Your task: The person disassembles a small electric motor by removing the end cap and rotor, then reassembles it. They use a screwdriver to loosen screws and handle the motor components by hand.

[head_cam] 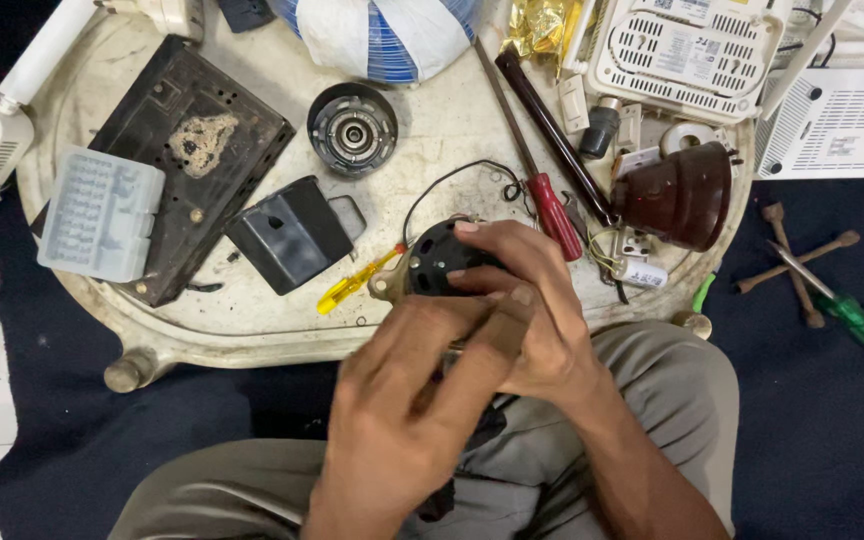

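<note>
— Where's the small black motor (439,262) right now?

— Centre of the frame, at the near edge of the round surface (252,330), just above the person's lap. The right hand (527,320) wraps it from the right, fingers (492,240) clamped over its top.

— And the left hand (407,410)?

— Below it, lower centre, fingers together, reaching up to the motor's underside; what they pinch is hidden.

— Which is nearer?

— Both touch it. The motor's axis seems to run from upper left to lower right. A yellow-handled screwdriver (352,285) lies just left, a red-handled screwdriver (542,195) to the upper right.
</note>
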